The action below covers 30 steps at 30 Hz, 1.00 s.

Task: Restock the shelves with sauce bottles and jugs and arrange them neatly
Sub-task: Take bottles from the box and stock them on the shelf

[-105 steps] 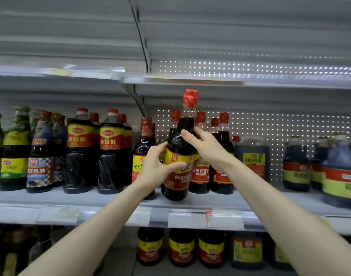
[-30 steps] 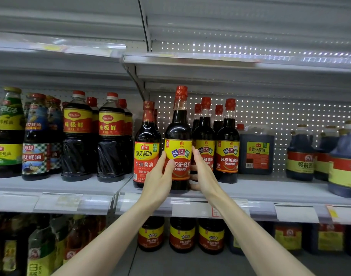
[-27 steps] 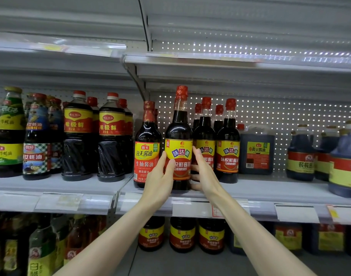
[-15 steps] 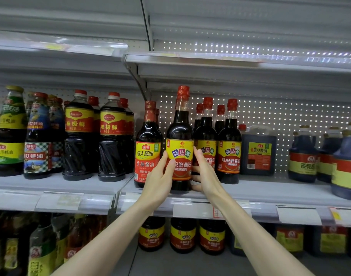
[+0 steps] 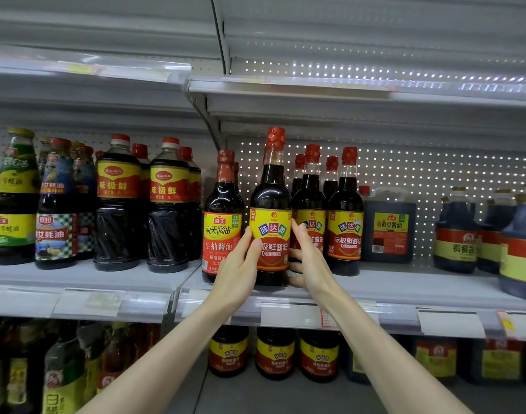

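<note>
The sauce bottle [image 5: 270, 201] stands upright at the front of the shelf [image 5: 405, 286], label outward, the left hand [image 5: 240, 265] and right hand [image 5: 312, 259] cupping its sides with fingers [image 5: 295, 266] curled round it, probably to line it up with the matching bottles [image 5: 343, 234] alongside.

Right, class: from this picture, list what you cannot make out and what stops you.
Head view: left hand and right hand cover part of the label on the held bottle.
Head view: the frame's right edge cuts off the jug.
Head view: price tags are too blurred to read.
Head view: the shelf rail hides the tops of the lower bottles.
</note>
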Motion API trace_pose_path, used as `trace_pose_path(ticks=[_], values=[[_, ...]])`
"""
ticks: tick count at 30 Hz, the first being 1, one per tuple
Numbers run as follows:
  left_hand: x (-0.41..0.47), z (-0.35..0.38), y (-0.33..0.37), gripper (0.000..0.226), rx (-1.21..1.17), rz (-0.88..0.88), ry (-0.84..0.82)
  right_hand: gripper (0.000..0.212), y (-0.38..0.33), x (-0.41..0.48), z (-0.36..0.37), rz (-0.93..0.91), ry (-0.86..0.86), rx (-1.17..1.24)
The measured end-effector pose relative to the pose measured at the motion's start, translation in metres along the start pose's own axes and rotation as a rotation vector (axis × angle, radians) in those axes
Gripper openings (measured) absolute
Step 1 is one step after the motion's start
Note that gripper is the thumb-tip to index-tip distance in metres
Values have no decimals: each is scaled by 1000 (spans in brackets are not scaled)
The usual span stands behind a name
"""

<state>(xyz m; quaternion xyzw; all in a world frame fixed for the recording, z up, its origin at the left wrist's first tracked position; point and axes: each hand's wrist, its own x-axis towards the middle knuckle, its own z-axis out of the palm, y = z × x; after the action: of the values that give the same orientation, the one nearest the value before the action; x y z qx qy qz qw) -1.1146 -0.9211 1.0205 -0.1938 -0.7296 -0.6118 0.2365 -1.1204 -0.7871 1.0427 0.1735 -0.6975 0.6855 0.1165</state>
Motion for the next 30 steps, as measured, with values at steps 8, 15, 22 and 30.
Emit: trace_pose_path(ticks=[8,15,22,30], values=[[3,-2,-2,52,10,7,-10,20,2,1,0,-15,11,-20],[3,-3,-5,53,26,2,-10,18,3,1,0,-18,20,-22],[1,-3,-1,51,-9,-9,-19,17,6,3,-1,-1,35,-37],[2,-4,-2,50,-6,-13,-50,16,7,4,1,-1,49,-40]])
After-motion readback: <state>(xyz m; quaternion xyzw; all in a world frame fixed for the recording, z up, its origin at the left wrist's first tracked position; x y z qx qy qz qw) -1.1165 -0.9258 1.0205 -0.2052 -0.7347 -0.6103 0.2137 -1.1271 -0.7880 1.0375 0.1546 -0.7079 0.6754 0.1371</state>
